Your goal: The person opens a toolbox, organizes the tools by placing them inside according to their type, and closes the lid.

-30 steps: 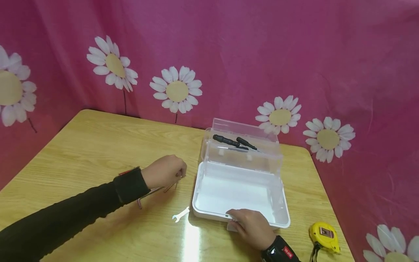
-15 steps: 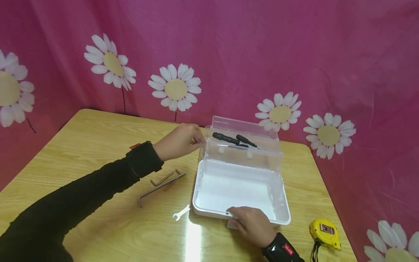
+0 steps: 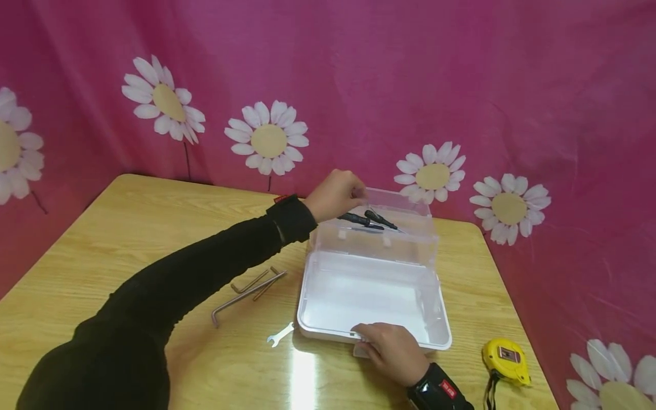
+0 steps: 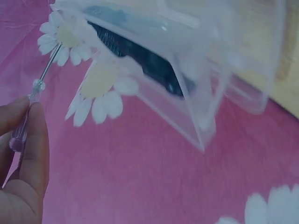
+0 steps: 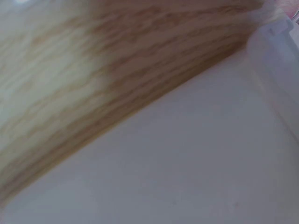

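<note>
My left hand is raised over the far left part of the toolbox's clear lid. Between thumb and fingers it pinches a small screwdriver with a see-through handle, its thin shaft pointing up and away in the left wrist view. Black-handled screwdrivers lie in the lid's tray, partly covered by the hand in the head view. At the front edge of the white toolbox, which stands with its lid swung back, my right hand grips the rim near the latch. Only the box's pale wall fills the right wrist view.
Several L-shaped hex keys lie crossed on the wooden table, left of the box. A small open-end wrench is by its front left corner. A yellow tape measure sits to the right. A pink flowered curtain hangs behind.
My left hand has risen from beside the hex keys and travelled right and away, to above the lid, uncovering the hex keys. My right hand has stayed on the box's front rim.
</note>
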`<state>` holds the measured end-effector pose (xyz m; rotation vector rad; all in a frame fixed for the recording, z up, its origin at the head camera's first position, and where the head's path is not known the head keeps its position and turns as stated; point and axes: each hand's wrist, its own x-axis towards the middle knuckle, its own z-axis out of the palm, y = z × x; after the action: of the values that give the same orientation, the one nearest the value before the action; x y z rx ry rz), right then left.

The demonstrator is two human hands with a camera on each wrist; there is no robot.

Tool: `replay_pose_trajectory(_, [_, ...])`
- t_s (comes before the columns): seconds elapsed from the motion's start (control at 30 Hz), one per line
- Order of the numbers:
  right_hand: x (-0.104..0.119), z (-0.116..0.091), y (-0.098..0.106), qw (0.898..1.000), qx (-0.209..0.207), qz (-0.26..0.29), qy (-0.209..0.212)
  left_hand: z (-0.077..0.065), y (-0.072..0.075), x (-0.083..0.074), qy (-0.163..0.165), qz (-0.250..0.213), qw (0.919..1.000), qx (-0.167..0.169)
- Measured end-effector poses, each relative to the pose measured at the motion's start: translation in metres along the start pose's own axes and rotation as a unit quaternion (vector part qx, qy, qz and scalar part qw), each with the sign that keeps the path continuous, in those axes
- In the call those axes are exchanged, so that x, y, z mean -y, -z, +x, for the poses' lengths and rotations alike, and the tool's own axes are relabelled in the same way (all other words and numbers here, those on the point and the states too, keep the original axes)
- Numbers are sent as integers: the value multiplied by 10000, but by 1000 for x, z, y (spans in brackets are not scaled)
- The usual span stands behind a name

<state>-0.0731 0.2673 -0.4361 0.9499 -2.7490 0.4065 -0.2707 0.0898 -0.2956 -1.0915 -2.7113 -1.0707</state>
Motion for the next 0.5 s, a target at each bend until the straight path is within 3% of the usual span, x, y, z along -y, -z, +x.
replay_pose_trajectory(0.17, [0,-1,0,10000,31,-19,33,27,-21,-7,212,-185,9992,289])
replay_pose_trajectory(0.5, [-2,-2,2,9998,183,39,23,69,-64,-17,62,162,9989,437])
